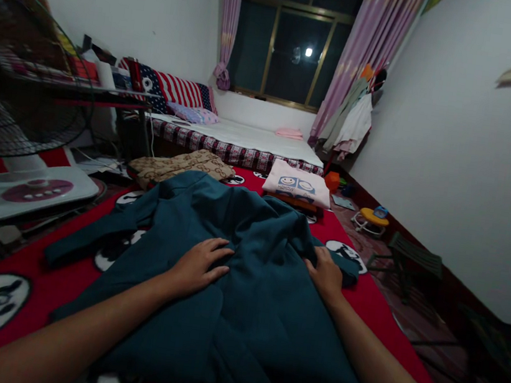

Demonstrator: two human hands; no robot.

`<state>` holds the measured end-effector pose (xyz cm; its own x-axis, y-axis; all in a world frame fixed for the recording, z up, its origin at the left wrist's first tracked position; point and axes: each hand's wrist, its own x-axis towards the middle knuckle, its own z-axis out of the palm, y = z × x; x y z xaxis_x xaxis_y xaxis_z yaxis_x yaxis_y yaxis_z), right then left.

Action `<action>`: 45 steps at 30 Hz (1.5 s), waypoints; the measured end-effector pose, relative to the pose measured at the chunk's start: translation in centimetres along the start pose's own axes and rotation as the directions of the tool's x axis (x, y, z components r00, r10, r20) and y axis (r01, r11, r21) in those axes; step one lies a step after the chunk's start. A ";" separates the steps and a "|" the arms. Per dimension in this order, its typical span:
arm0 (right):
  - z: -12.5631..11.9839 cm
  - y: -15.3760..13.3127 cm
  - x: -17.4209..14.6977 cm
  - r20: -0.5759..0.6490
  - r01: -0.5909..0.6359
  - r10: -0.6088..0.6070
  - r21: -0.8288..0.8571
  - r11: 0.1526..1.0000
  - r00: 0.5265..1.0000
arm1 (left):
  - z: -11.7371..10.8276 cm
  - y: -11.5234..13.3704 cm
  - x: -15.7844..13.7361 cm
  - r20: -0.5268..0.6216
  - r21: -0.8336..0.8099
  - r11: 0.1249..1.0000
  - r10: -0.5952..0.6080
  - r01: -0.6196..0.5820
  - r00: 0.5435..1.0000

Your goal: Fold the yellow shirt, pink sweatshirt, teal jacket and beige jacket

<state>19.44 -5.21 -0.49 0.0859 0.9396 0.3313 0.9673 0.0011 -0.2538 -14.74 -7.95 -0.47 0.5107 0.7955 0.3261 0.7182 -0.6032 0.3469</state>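
A dark teal coat (pixel 259 305) lies front up and wrinkled, with one sleeve stretched out to the left. My left hand (pixel 203 263) rests on its left front panel, fingers spread towards the middle opening. On the coat's right side, my right hand (pixel 327 273) has its thumb and fingers bent around a fold of the cloth near the right sleeve. The fingertips of that hand are partly hidden by the fabric. Beneath the coat spreads a red blanket (pixel 365 322) with round black-and-white patches.
Beyond the coat lie a folded pale pink garment (pixel 297 183) with a printed front and a brown patterned cloth (pixel 183 166). A fan (pixel 26 73) stands at the left. On the right are a yellow-topped stool (pixel 373 217) and a dark folding stool (pixel 414 256).
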 end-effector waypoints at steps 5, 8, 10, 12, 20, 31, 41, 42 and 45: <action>0.5 0.5 -0.2 -0.017 0.027 -0.027 0.037 0.999 0.999 | 0.2 0.2 0.0 -0.007 0.027 1.000 0.000 0.000 1.000; 0.5 0.6 -0.2 -0.032 0.030 -0.028 0.056 0.998 0.999 | 0.0 0.4 0.0 -0.018 -0.003 1.000 -0.002 0.002 1.000; 0.3 0.4 -0.3 -0.076 0.016 -0.011 0.064 0.998 0.997 | -0.3 0.9 0.0 -0.025 -0.046 0.999 0.006 -0.008 1.000; 0.1 0.0 -0.4 -0.116 -0.027 0.033 0.052 0.998 0.993 | -0.8 1.5 -0.1 -0.018 -0.082 0.995 0.054 -0.055 0.998; -0.2 -0.7 0.5 0.041 -0.133 0.136 -0.066 0.989 0.990 | -0.2 3.8 1.0 0.107 -0.091 0.972 0.225 -0.216 0.968; -7.9 5.7 7.2 -0.474 -0.199 0.350 0.339 0.920 0.808 | -5.6 10.2 -0.1 0.078 -0.442 0.888 0.181 -0.129 0.980; -8.2 1.9 5.7 0.198 0.075 -0.034 -0.203 0.976 0.980 | -5.3 9.0 -0.4 0.526 -0.483 0.875 0.330 -0.044 0.784; -8.0 0.9 6.1 0.128 0.076 -0.052 -0.193 0.978 0.990 | -5.7 8.1 1.1 0.444 -0.454 0.888 0.290 -0.066 0.848; -6.5 -2.0 7.4 0.032 0.077 -0.075 -0.083 0.994 0.997 | -6.9 3.8 6.4 0.071 -0.177 0.975 0.151 -0.137 0.986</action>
<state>19.66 -0.54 8.40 0.0055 0.9472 0.3205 0.9875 0.0453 -0.1508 -11.97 -5.53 9.06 0.6457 0.6970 0.3119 0.5462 -0.7070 0.4492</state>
